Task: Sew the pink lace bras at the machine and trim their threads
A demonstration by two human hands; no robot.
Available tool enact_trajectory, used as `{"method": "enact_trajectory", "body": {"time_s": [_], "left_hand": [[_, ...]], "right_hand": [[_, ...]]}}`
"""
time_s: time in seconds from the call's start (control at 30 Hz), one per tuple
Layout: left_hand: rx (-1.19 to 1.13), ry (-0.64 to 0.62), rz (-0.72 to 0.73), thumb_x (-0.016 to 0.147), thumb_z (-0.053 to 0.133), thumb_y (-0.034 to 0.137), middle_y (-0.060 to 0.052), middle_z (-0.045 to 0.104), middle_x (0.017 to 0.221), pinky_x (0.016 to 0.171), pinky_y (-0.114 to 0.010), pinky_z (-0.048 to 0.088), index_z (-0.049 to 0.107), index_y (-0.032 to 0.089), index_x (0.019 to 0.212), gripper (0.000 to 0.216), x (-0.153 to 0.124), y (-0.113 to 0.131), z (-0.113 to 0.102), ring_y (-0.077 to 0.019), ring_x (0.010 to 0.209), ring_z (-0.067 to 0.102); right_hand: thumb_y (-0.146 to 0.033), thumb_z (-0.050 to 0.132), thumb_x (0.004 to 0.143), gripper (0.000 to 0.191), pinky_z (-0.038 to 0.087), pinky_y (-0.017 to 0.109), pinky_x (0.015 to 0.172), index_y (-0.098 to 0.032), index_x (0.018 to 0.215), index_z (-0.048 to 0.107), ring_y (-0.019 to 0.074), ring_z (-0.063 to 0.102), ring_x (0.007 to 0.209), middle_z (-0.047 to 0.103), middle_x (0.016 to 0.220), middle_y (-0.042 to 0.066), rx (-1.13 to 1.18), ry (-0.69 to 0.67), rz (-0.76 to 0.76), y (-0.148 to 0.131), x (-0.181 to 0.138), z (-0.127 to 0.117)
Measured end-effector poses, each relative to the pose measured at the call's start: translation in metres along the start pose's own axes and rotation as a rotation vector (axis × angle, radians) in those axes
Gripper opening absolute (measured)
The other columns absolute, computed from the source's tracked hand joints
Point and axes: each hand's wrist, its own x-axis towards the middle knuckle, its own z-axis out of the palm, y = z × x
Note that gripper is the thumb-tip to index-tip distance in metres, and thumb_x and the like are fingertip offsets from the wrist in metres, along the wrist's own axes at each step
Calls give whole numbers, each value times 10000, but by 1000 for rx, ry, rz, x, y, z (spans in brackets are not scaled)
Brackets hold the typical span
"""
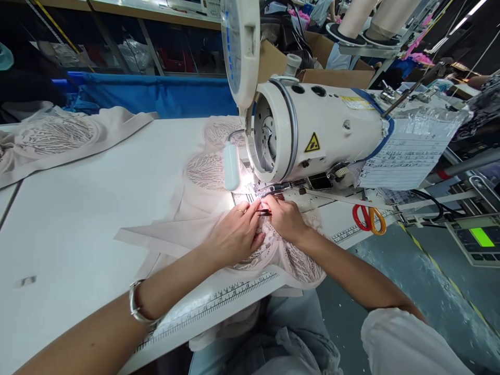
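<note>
A pale pink lace bra (pixel 299 258) is spread under the sewing machine (pixel 320 122), with its lit stitching area by my fingertips. My left hand (pixel 234 234) presses on the fabric with its fingers close together, their tips gripping the cloth just in front of the presser foot (pixel 275 188). From the other side, my right hand (pixel 287 219) has its fingers bent and pinched on the same cloth. A small dark, pointed metal piece (pixel 264 212) shows between the two hands; I cannot tell which hand, if either, holds it. The needle point is hidden.
Another pale lace piece (pixel 58 133) lies at the table's far left. Scissors with red and orange handles (pixel 369 219) hang at the right edge. A ruler strip (pixel 219 302) runs along the front edge. A white lamp (pixel 231 166) stands beside the machine head; cardboard boxes (pixel 336 77) are behind.
</note>
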Motion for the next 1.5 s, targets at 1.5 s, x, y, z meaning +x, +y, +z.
{"method": "enact_trajectory", "body": {"time_s": [1.5], "left_hand": [[-4, 15, -51, 1000, 415, 422, -229, 560, 1416, 935, -462, 435, 562, 10, 1324, 544, -4, -1, 5, -350, 1132, 551]], "right_hand": [[-110, 451, 952, 422, 500, 288, 668, -122, 1328, 642, 209, 674, 752, 737, 886, 96, -24, -188, 74, -6, -4, -12]]}}
